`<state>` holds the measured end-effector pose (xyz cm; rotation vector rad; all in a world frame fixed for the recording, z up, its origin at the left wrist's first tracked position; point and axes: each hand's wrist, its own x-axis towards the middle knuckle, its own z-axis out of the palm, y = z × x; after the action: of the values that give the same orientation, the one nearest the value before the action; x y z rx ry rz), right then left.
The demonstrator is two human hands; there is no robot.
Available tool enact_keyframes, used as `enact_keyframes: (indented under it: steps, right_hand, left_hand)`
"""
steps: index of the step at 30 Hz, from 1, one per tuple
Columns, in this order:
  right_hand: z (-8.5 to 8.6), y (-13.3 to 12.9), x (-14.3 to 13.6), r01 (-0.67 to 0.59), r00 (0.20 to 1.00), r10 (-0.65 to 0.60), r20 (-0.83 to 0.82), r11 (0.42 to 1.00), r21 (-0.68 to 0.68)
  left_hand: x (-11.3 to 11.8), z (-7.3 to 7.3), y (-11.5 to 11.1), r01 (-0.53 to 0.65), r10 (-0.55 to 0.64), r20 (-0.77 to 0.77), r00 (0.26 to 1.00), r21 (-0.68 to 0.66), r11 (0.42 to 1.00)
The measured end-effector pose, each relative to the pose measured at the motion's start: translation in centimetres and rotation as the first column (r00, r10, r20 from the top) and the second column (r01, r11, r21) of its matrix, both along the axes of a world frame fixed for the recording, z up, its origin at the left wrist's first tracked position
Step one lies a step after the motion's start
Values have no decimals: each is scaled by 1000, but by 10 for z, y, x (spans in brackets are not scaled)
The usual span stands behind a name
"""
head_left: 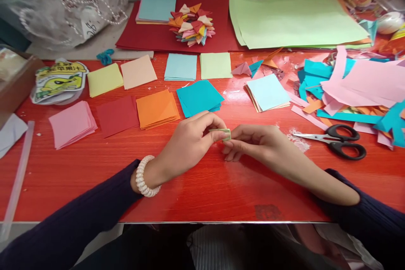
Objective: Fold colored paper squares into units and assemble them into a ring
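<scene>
A small folded piece of light green paper [226, 134] is pinched between the thumb and fingers of my left hand [190, 141], above the red table [196, 194]. My right hand [261, 141] meets it from the other side, its thumb and fingers drawn together at the paper's right edge. Fingers partly hide the paper, so its full shape does not show. Just behind my left hand lies a stack of teal paper squares [199, 98]. To the right of my right hand rest scissors [340, 139] with black handles.
Orange [157, 109], dark red [117, 116] and pink paper squares [72, 123] lie to the left. A ring of folded colored paper [193, 25] sits at the back on red sheets. Paper scraps [363, 80] cover the right side. A clear strip [19, 177] lies far left.
</scene>
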<state>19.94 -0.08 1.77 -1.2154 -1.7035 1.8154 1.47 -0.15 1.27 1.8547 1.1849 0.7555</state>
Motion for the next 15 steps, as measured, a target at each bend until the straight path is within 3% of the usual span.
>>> enact_keyframes:
  steps: [5, 15]
  right_hand:
    - [3, -2, -1, -17, 999, 14, 39, 998, 57]
    - [2, -3, 1, -102, 993, 99, 64, 994, 40]
  left_hand:
    - [0, 0, 1, 61, -61, -31, 998, 1, 998]
    - [0, -3, -3, 53, -55, 4, 999, 146, 988]
